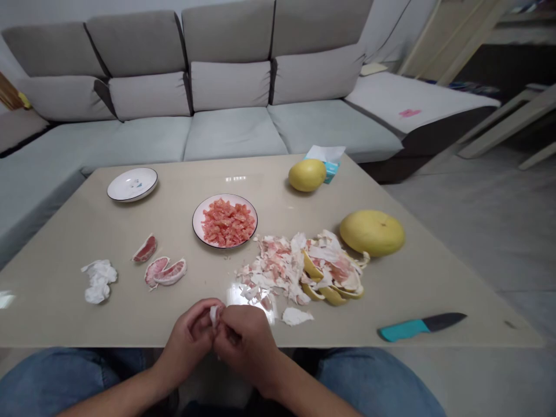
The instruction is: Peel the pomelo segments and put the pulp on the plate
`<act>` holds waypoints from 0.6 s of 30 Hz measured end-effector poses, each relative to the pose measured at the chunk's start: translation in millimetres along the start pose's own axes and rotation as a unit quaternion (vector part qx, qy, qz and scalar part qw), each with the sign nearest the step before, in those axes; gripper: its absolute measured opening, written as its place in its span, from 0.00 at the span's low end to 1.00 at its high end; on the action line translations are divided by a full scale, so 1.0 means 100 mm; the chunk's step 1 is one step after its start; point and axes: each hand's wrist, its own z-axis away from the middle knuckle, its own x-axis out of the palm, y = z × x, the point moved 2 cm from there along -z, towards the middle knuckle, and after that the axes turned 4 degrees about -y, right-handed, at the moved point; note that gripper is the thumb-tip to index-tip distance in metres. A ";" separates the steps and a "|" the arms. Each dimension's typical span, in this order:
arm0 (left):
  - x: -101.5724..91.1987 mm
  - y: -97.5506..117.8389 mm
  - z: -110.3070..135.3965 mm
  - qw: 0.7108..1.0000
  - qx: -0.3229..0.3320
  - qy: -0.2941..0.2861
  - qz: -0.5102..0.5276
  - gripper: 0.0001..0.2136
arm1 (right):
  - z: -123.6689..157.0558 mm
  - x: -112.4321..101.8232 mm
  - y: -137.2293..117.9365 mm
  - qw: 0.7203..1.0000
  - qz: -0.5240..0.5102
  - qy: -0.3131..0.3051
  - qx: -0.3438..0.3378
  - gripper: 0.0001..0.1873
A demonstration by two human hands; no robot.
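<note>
Left hand (193,331): fingers curled, gripping a pale piece (214,316), of which only a whitish part shows; remainder hidden by the fingers. Right hand (248,339): bunched against the left, fingertips pinching at the same piece. Both at the near edge of the table (269,202).

Ahead of the hands: plate (198,214) bearing a heap of pink-orange pulp (228,223). Ahead and a little left of the left hand: two joined pink fruit segments (170,273), with a single segment (145,249) just beyond. Well left of it: crumpled tissue (99,281); far ahead-left, a white dish (132,184).

Right of the right hand, near: white peel scrap (297,316). Beyond the scrap: peel heap (282,266), yellow rind among it. Farther out, ahead-right: two whole yellow fruits (372,233), the farther one in front of a blue tissue box (332,172). Well right: knife (403,330), teal handle nearest the hand, dark blade pointing away.
</note>
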 end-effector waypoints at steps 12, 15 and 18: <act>-0.20 0.23 0.06 0.989 -0.065 -0.050 0.121 0.16 | -0.22 -0.98 0.40 0.968 0.153 0.116 0.163 0.17; -0.21 0.22 0.03 0.973 -0.111 -0.060 0.191 0.17 | -0.25 -1.10 0.54 0.932 0.281 0.056 0.220 0.20; -0.22 0.20 -0.01 0.955 -0.142 -0.062 0.254 0.18 | -0.24 -1.09 0.65 0.892 0.370 -0.013 0.260 0.12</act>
